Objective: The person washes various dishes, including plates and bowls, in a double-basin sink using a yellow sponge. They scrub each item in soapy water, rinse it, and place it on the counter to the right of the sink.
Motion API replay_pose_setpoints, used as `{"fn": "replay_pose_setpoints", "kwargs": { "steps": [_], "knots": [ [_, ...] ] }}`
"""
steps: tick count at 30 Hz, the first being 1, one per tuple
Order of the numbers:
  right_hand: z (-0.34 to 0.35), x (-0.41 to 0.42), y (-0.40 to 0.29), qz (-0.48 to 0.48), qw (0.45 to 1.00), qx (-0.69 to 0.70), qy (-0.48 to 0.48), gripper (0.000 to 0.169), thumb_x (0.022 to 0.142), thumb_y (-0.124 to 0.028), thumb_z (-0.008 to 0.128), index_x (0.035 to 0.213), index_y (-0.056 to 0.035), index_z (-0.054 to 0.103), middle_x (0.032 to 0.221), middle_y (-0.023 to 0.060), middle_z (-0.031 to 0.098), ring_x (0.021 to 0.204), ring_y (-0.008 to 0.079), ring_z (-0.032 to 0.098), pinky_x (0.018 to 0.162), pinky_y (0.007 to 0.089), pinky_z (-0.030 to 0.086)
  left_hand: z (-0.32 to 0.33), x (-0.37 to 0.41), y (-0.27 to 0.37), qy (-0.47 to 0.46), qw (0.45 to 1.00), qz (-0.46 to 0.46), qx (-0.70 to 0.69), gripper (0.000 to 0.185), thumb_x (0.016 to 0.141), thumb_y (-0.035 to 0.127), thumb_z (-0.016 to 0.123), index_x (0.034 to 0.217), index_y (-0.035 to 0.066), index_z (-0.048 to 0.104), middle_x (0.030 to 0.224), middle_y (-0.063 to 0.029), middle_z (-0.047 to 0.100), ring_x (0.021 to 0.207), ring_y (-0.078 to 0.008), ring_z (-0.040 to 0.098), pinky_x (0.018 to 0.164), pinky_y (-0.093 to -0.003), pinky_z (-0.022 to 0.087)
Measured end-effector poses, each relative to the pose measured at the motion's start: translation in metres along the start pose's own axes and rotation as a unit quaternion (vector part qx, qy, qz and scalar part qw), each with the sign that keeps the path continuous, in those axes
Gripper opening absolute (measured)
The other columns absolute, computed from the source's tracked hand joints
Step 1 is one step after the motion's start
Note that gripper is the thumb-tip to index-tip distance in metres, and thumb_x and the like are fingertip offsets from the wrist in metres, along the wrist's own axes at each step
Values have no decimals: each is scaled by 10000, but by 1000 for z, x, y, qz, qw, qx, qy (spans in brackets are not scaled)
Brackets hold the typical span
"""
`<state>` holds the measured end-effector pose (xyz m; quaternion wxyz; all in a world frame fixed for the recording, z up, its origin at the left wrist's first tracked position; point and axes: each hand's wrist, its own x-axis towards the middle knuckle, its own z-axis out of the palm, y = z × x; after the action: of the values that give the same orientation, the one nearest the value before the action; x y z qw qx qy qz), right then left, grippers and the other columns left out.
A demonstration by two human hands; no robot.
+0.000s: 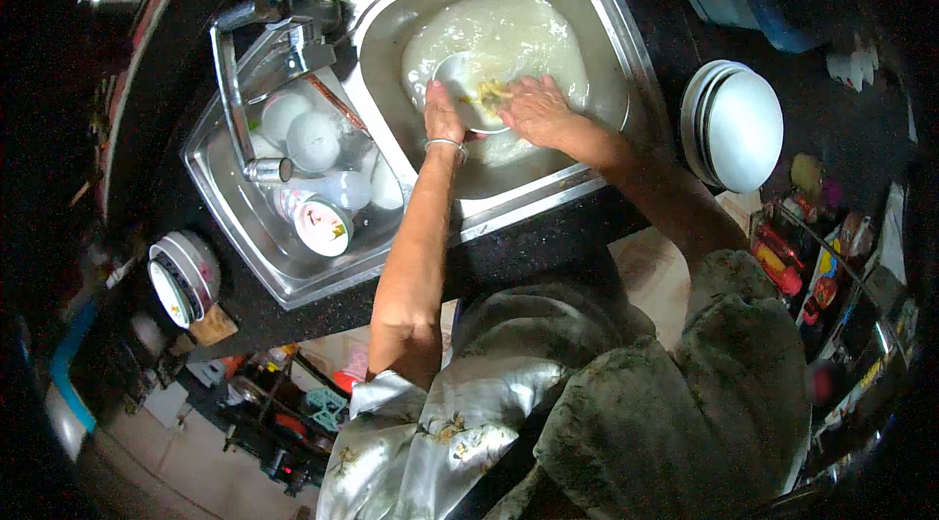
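Note:
My left hand (443,116), with a bangle at the wrist, grips a white bowl (455,69) by its near left rim. Some fingertips show under the bowl. Against the inside of this bowl, my right hand (537,110) presses a yellow scrubbing cloth or sponge (488,96). Both hands are over the larger basin (389,146) of a stainless steel sink, which holds cloudy, soapy water (506,21). The bowl's lower part is hard to make out in the suds.
A chrome faucet (231,80) reaches over the smaller basin (242,226), which holds bowls and cups, including a patterned cup (323,226). Stacked dishes (744,131) stand on the right counter. More stacked bowls (183,274) sit at left. Cluttered racks (814,263) flank me below.

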<state>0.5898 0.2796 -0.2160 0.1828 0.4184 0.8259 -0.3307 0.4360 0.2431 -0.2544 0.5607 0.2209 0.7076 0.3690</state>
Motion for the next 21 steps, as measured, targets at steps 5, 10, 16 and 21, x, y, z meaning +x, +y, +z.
{"fn": "replay_pose_setpoints", "kwargs": {
  "steps": [5,10,16,21],
  "knots": [
    [29,49,-1,28,988,28,148,482,841,-220,411,1291,-73,321,1322,156,312,1233,292,272,994,477,191,-4,1,6,-75,980,-146,-115,666,847,587,222,1269,76,296,1169,-171,440,824,-304,595,469,-358,558],
    [33,76,-23,-91,945,290,122,506,829,-155,392,1314,-67,279,1261,199,377,1167,306,369,957,380,306,2,-2,16,-39,973,-167,-155,760,804,666,174,1194,49,385,1014,-174,543,758,-274,615,499,-379,556],
    [-11,28,-8,-140,980,131,-50,329,839,-171,405,1144,-56,450,940,214,571,900,339,551,788,411,426,-2,-1,14,-21,970,-204,-134,751,822,635,198,1239,23,319,1113,-201,471,898,-320,558,549,-401,555],
    [25,58,8,73,974,65,203,299,809,-106,429,1102,-54,461,1005,235,542,912,350,549,794,413,431,3,-12,23,-70,977,-173,-103,757,820,633,241,1301,48,236,1213,-187,404,935,-347,540,525,-385,563]
  ]
}}
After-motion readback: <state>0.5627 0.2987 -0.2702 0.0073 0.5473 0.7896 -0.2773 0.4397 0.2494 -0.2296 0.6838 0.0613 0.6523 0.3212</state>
